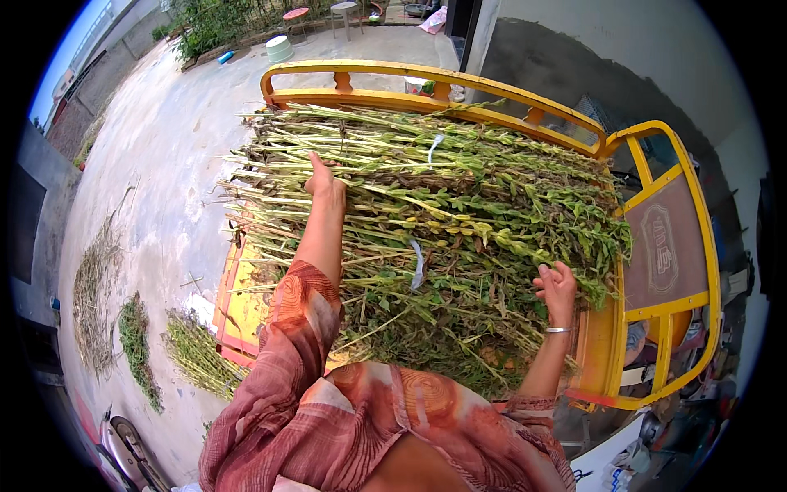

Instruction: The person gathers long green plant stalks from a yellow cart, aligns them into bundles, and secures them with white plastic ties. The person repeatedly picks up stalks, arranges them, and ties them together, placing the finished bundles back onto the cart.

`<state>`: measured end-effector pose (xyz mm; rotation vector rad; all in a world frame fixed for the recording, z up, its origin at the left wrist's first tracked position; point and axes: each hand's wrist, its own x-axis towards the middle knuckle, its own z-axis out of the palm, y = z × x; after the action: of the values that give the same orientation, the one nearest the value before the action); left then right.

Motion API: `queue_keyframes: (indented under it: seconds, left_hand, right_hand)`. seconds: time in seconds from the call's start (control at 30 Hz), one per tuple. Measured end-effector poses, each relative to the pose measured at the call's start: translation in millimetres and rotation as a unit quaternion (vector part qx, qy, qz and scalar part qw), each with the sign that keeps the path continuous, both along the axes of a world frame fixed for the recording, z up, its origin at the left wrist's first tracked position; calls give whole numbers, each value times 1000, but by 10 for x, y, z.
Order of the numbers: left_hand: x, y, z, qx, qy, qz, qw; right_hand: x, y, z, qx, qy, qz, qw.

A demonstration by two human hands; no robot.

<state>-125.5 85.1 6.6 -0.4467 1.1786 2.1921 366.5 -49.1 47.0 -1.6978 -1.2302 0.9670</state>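
On metal cart [605, 340], leafy stalks [443, 193], L fingers [316, 161] grip unclear, R fingers [545, 273] half-open

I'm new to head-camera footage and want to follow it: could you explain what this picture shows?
There is no machine working here: these are a person's own bare hands, seen from above by a wide fisheye camera worn on the head, so straight edges look bent. A thick layer of long green-and-brown leafy stalks lies across a yellow metal cart bed with railings. Two thin whitish strips show among them. The left hand is at the bare stalk ends; the right hand, with a silver-coloured bracelet on its wrist, is by the leafy ends. I can't tell whether either grips anything.
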Motion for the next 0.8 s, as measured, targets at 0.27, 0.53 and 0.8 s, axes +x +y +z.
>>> queue_keyframes:
  seconds: [0.27,0.53,0.8]
  left_hand:
    - [-70,-106,123,-13,-13,-61,998]
    - [341,-939,405,-86,273,-140,948]
    - [941,-685,195,-298,868,-303,255]
  right_hand:
    - [-1320,817,303,328,-499,240,766]
    - [-1291,1330,-269,319,-424,285,798]
    - [-1363,1790,-297,309,-418,332,787]
